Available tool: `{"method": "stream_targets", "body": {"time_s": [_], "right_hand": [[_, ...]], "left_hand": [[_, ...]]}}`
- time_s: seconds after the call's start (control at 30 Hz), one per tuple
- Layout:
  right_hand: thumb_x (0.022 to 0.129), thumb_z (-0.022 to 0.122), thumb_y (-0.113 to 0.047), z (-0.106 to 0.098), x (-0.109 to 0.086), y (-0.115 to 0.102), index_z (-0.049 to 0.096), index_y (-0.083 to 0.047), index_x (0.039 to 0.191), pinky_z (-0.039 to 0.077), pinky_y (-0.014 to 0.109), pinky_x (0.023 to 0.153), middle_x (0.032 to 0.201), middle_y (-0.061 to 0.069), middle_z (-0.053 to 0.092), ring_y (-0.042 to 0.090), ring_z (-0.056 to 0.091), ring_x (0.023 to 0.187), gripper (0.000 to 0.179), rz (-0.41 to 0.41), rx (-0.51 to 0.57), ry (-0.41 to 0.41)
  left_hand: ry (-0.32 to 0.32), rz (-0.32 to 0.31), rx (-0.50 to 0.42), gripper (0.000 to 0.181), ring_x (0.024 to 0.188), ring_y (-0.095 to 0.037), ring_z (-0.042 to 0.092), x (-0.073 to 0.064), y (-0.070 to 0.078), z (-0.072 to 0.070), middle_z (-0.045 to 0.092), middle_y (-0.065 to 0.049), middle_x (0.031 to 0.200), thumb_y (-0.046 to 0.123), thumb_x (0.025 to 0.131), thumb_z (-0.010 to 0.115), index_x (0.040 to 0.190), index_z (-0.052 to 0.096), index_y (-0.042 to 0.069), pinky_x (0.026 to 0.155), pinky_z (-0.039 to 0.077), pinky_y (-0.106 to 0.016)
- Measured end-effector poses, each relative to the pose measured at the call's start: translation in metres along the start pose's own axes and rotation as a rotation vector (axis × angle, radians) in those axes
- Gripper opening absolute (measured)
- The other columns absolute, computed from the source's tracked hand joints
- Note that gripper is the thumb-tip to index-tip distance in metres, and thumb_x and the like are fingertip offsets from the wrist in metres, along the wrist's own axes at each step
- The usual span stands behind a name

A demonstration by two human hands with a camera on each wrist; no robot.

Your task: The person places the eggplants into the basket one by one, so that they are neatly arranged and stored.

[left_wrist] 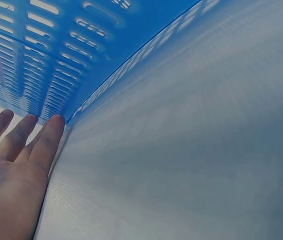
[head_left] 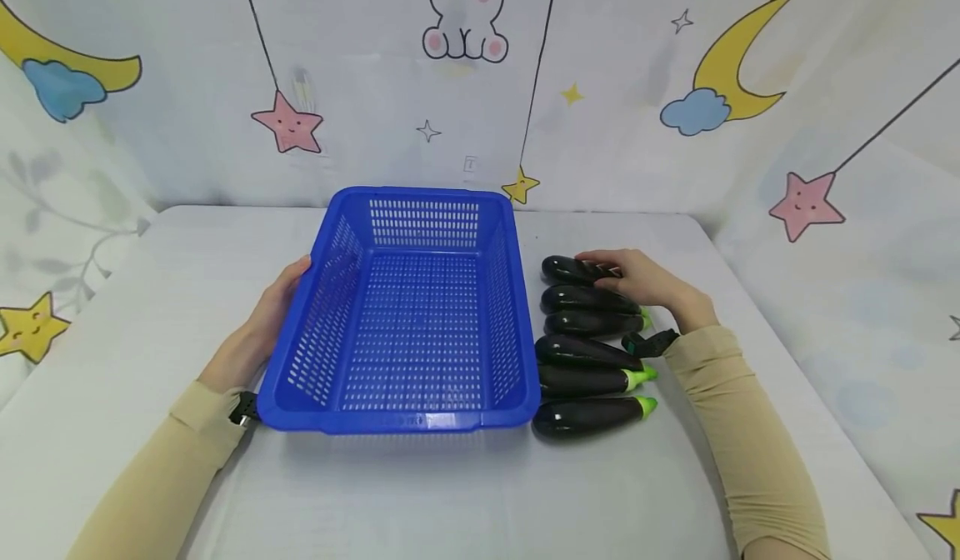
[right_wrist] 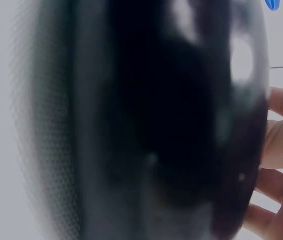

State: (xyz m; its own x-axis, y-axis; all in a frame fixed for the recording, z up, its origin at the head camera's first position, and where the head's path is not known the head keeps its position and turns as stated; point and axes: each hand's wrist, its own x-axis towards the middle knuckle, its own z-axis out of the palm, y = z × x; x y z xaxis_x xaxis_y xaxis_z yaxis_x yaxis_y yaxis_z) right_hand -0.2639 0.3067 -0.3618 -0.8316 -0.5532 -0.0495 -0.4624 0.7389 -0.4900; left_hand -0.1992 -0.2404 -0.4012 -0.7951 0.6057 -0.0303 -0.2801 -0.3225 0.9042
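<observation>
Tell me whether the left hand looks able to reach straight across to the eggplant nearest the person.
Probably not straight across: the blue basket is between the left hand and that nearest eggplant. Going round the basket's near side looks free.

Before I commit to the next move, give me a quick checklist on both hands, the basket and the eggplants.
1. Basket opening upward: ok.
2. No eggplant inside it: ok.
3. Left hand at the basket's left side: ok.
4. Right hand over the farthest eggplant: ok.
5. Firm grip on that eggplant: cannot tell.
6. Second-nearest eggplant clear of the basket: cannot tell; the basket hides its end.
</observation>
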Motion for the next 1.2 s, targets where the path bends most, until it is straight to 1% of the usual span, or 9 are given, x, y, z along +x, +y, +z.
{"method": "stream_targets", "body": {"time_s": [0.1,0.33,0.43,0.73,0.9,0.97,1.1,1.2], "right_hand": [[0.096,0.060,0.004,0.000,0.001,0.001,0.052,-0.003,0.143,0.043,0.058,0.105,0.138,0.023,0.057,0.041,0.055,0.126,0.048,0.000,-0.003,0.000],[0.095,0.060,0.006,0.000,0.001,0.001,0.052,-0.002,0.142,0.044,0.058,0.104,0.138,0.023,0.057,0.040,0.056,0.124,0.048,-0.011,-0.004,0.004],[0.095,0.060,0.006,-0.001,0.000,-0.001,0.052,-0.002,0.142,0.044,0.058,0.104,0.139,0.023,0.057,0.040,0.057,0.124,0.048,-0.011,0.000,0.007],[0.095,0.062,0.005,-0.005,-0.001,-0.006,0.053,-0.001,0.141,0.043,0.057,0.105,0.141,0.021,0.056,0.039,0.056,0.125,0.048,-0.009,0.002,0.022],[0.094,0.063,0.005,-0.009,-0.003,-0.008,0.054,-0.002,0.141,0.043,0.057,0.105,0.139,0.021,0.058,0.039,0.056,0.125,0.048,-0.004,-0.009,0.046],[0.094,0.063,0.005,-0.009,-0.003,-0.008,0.054,-0.003,0.141,0.043,0.057,0.105,0.138,0.021,0.058,0.039,0.057,0.125,0.048,-0.001,-0.016,0.060],[0.094,0.063,0.005,-0.010,-0.003,-0.009,0.055,-0.004,0.141,0.043,0.057,0.104,0.139,0.021,0.058,0.039,0.056,0.125,0.048,-0.004,-0.013,0.092],[0.094,0.063,0.005,-0.011,-0.004,-0.010,0.054,-0.003,0.141,0.045,0.056,0.102,0.139,0.021,0.058,0.038,0.056,0.125,0.049,-0.011,-0.013,0.115]], "left_hand": [[-0.005,0.004,-0.013,0.047,0.089,-0.012,0.069,0.000,0.000,0.000,0.071,-0.001,0.107,0.049,0.106,0.031,0.133,0.054,0.019,0.073,0.056,-0.028],[0.034,-0.001,0.053,0.050,0.092,-0.012,0.067,-0.001,-0.001,-0.001,0.069,0.000,0.110,0.053,0.104,0.031,0.139,0.048,0.021,0.075,0.055,-0.028],[0.048,-0.005,0.061,0.051,0.093,-0.012,0.067,-0.001,-0.001,-0.003,0.068,0.000,0.111,0.053,0.104,0.031,0.140,0.047,0.021,0.076,0.055,-0.028],[0.062,0.004,0.097,0.051,0.092,-0.011,0.066,0.000,-0.004,-0.006,0.066,0.000,0.112,0.053,0.104,0.028,0.141,0.043,0.021,0.075,0.055,-0.027],[0.073,-0.004,0.123,0.052,0.095,-0.011,0.065,0.001,-0.003,-0.005,0.065,0.000,0.115,0.055,0.104,0.028,0.143,0.041,0.022,0.077,0.055,-0.028],[0.069,-0.006,0.121,0.051,0.096,-0.011,0.065,0.001,-0.003,-0.005,0.065,0.000,0.115,0.054,0.104,0.027,0.142,0.041,0.023,0.077,0.055,-0.028],[0.054,-0.004,0.073,0.051,0.091,-0.012,0.067,0.001,-0.003,-0.004,0.068,0.000,0.110,0.053,0.105,0.028,0.138,0.048,0.020,0.074,0.056,-0.028],[0.067,-0.011,0.069,0.051,0.089,-0.012,0.068,0.000,-0.002,-0.003,0.069,-0.001,0.108,0.053,0.104,0.029,0.136,0.049,0.020,0.073,0.056,-0.028]]}}
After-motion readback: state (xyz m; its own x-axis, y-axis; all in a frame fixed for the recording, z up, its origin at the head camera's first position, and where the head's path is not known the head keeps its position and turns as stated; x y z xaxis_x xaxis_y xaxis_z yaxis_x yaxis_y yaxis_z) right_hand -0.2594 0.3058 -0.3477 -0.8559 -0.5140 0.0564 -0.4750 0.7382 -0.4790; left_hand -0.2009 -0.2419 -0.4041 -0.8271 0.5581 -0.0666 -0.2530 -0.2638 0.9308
